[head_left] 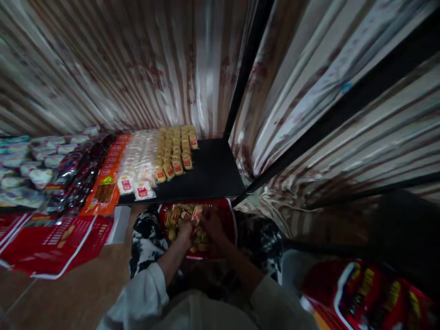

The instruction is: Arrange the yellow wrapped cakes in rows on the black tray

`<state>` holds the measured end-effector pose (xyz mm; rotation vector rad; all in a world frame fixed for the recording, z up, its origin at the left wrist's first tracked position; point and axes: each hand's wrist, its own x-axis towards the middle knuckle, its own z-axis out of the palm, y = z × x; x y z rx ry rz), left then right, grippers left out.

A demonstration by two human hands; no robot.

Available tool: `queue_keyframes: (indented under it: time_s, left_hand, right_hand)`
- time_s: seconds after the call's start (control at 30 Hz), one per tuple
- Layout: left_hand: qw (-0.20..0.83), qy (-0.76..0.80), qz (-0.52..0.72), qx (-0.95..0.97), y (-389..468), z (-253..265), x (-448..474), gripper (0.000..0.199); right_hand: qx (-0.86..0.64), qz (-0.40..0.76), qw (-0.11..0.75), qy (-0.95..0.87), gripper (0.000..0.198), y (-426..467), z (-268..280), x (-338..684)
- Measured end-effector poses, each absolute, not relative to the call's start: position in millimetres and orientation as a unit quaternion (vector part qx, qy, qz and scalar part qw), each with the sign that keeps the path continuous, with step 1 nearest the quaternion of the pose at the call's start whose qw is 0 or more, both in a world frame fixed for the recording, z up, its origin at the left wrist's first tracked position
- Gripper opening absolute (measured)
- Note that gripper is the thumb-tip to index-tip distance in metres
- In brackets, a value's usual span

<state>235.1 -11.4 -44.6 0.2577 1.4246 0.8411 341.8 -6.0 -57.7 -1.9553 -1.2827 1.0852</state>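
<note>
Between my knees stands a red bag [228, 224] with a white edge, holding several yellow-brown wrapped snack packets [202, 247]. Over its opening, my left hand [185, 230] and my right hand [211, 222] are close together. Both have their fingers closed on one small snack packet [197, 212] with a red-and-white label. The dim light hides the exact finger positions. Just ahead, rows of similar yellow packets [177, 166] line the black shelf [215, 169], beside rows of white packets [142, 189].
An orange package [105, 192], dark shiny packets [87, 169] and white packs [43, 160] fill the shelf's left part. Red bags lie at the lower left [68, 243] and lower right [378, 293]. Black frame posts [249, 68] and a striped curtain [154, 59] enclose the shelf.
</note>
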Motion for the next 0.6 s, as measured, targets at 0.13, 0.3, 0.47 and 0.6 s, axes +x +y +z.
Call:
queue_keyframes:
  time_s: [0.13,0.3,0.47,0.6]
  left_hand:
    - [0.691,0.593,0.399,0.107,-19.7,-23.8,232.0,0.025]
    - [0.699,0.568,0.411,0.143,-26.5,-8.2,235.7,0.03]
    - [0.674,0.561,0.43,0.213,-16.9,-1.1,246.6,0.032]
    - [0.604,0.598,0.438,0.293,1.6,9.9,254.3,0.026]
  right_hand:
    - [-0.675,0.458,0.305,-0.491,0.015,-12.5,-48.4,345.6]
    - [-0.655,0.433,0.358,-0.505,0.016,-18.8,-35.8,351.0]
    - [-0.633,0.396,0.403,-0.53,0.025,-13.7,-10.9,358.4]
    - [-0.65,0.357,0.397,-0.541,0.03,-1.6,9.1,363.1]
